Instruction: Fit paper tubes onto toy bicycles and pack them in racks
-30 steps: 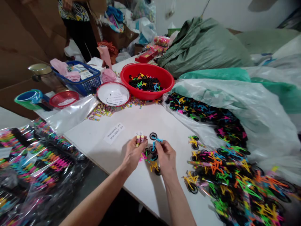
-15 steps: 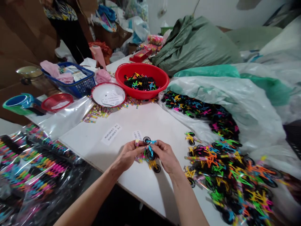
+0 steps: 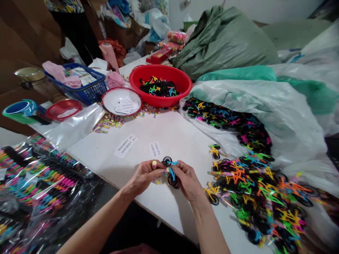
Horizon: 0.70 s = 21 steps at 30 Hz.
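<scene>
My left hand (image 3: 144, 176) is closed, thumb and fingers pinching a small printed tube (image 3: 154, 164) that pokes up beside the thumb. In my right hand (image 3: 186, 180) is a blue toy bicycle (image 3: 171, 172) with black wheels, held by its frame. The hands nearly meet over the white table, and the left fingertips touch the bicycle. Close below the left fingers, a few colourful bits show, partly hidden. Just beyond the hands lie a small printed paper slip (image 3: 155, 150) and a larger printed label (image 3: 126, 145).
A heap of colourful toy bicycles (image 3: 265, 201) covers the right side. A red basin (image 3: 161, 102) holds more, behind a white bowl (image 3: 106, 100) and several small tubes (image 3: 112, 121). A blue basket (image 3: 92, 90) stands left. Bagged toys (image 3: 39, 187) lie front left. A person (image 3: 76, 31) stands behind.
The yellow bicycle that showed below my hands is no longer seen there. My hands stay close together on the blue bicycle. The view has shifted slightly.
</scene>
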{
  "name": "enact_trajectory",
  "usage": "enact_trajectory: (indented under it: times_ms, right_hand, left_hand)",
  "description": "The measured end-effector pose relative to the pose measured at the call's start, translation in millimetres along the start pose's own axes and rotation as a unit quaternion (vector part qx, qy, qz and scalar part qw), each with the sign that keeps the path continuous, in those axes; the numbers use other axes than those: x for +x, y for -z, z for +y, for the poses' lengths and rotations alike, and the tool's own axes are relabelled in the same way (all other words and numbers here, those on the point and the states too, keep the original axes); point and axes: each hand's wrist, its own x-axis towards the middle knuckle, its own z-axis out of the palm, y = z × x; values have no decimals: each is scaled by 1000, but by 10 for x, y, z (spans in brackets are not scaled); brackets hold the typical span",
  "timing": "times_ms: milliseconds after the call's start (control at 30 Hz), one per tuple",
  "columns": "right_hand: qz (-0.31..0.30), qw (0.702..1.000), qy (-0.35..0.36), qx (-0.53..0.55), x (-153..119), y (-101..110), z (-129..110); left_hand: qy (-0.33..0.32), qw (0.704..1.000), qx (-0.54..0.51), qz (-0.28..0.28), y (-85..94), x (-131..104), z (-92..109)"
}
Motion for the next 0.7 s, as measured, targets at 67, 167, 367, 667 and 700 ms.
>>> enact_trajectory:
  times_ms: [67, 167, 367, 667, 700]
  right_hand:
    - [-1, 999, 16, -37, -18, 21, 32]
    - [-56, 998, 10, -31, -77, 54, 61]
    - [68, 972, 96, -204, -155, -64, 116]
    - [202, 840, 148, -481, -574, 650, -586]
    - [286, 769, 143, -554, -681, 814, -727]
  left_hand:
    - [5, 1000, 4, 6, -5, -45, -10]
    - [10, 1000, -9, -19, -28, -113, 25]
    - [9, 997, 69, 35, -136, -174, -49]
    - [53, 996, 47, 51, -121, -85, 44]
    - [66, 994, 49, 66, -76, -87, 70]
